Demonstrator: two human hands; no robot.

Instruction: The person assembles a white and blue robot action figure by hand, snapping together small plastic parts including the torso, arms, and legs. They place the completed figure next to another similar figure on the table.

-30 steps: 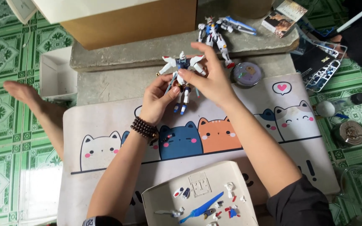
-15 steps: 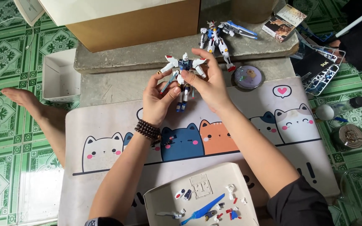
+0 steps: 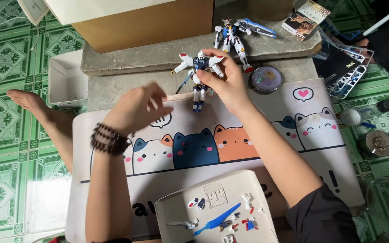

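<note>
Robot model (image 3: 199, 76) stood upright at far edge of cat-print mat (image 3: 293, 135), right hand (image 3: 228, 81) fingers clamped on torso. Left hand (image 3: 137, 108) blurred, fingers loosely apart, hovering just beside, empty. Parts tray (image 3: 176, 211) near.

Even, soft daylight fills the scene, fairly bright, with only faint shadows. The left hand (image 3: 136, 105) is smeared by motion blur, while the white and blue robot model figure (image 3: 199, 74) beside it stays sharp. The glossy green patterned floor tiles (image 3: 5, 54) left of that figure show mild sheen.
</note>
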